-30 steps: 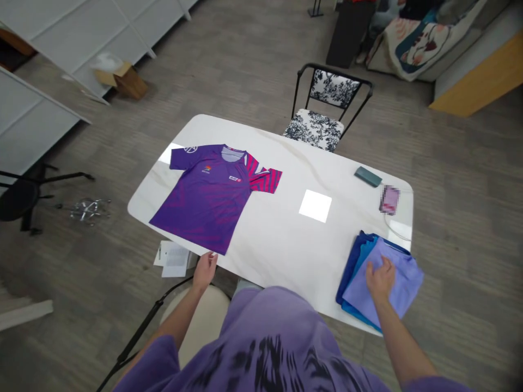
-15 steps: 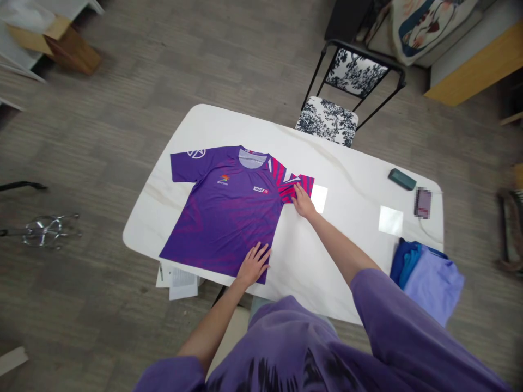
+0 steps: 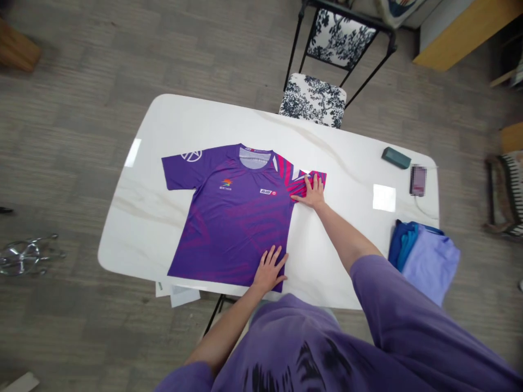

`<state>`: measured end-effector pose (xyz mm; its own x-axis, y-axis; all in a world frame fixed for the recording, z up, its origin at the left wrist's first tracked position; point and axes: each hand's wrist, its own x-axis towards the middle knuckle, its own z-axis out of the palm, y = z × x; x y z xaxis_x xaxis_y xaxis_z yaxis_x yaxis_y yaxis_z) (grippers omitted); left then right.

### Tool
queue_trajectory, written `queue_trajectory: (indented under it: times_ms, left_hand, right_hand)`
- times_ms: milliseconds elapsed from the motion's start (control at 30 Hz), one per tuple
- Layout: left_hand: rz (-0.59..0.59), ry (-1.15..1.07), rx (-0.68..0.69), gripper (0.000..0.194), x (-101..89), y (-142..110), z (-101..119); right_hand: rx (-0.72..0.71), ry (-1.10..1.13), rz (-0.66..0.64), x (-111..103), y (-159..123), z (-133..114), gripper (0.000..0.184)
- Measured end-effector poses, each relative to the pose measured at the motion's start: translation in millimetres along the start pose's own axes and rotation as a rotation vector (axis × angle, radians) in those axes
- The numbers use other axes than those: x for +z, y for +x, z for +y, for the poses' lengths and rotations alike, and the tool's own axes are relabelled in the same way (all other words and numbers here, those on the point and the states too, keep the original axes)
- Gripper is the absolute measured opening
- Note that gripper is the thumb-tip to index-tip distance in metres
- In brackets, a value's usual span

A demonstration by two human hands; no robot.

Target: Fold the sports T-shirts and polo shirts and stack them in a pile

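Observation:
A purple short-sleeved T-shirt (image 3: 229, 223) lies spread out, front side up, on the white table (image 3: 351, 250). Its neckline points to the table's far edge, and its right-hand sleeve has pink and red stripes. My left hand (image 3: 267, 270) rests flat with fingers spread on the shirt's lower right corner, near the hem. On the striped sleeve lies my right hand (image 3: 312, 193), its fingers also spread and stretched out. Small creases show in the cloth around that sleeve.
A folded pile of blue and lilac clothes (image 3: 429, 261) hangs over the table's right edge. Near the far right corner are a dark green case (image 3: 396, 158) and a blurred-out phone-like object (image 3: 418, 181). A patterned chair (image 3: 314, 98) stands beyond the far edge; papers (image 3: 183, 295) show below the near edge.
My right hand has spread its fingers wider across the striped sleeve, which lies flatter and further out. My left hand stays at the hem corner. The camera view has shifted.

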<state>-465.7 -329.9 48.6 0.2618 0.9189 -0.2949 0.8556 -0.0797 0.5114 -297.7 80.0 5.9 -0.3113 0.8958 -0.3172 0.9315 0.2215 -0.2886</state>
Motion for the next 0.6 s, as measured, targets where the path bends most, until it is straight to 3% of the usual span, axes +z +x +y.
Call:
queue_trajectory:
  times_ms: [200, 300, 400, 500, 600]
  left_hand:
    - [-0.031, -0.033, 0.001, 0.101, 48.9, 54.2, 97.8]
    - [-0.059, -0.058, -0.012, 0.103, 79.9, 85.9, 155.6]
    - [-0.087, -0.066, -0.031, 0.105, 108.9, 113.9, 214.2]
    - [-0.074, -0.089, -0.085, 0.104, 125.7, 135.7, 263.8]
    - [-0.030, -0.086, -0.120, 0.111, 125.1, 147.9, 291.9]
  right_hand:
    - [0.029, 0.061, 0.047, -36.1, -20.6, 128.9, 0.150]
    - [0.042, 0.058, 0.110, -51.0, -34.0, 197.7, 0.142]
    - [0.044, 0.020, 0.093, -65.0, -43.6, 258.4, 0.131]
    - [0.053, 0.048, 0.044, -80.4, -48.0, 299.7, 0.131]
    - [0.085, 0.114, 0.054, -99.8, -51.1, 314.8, 0.137]
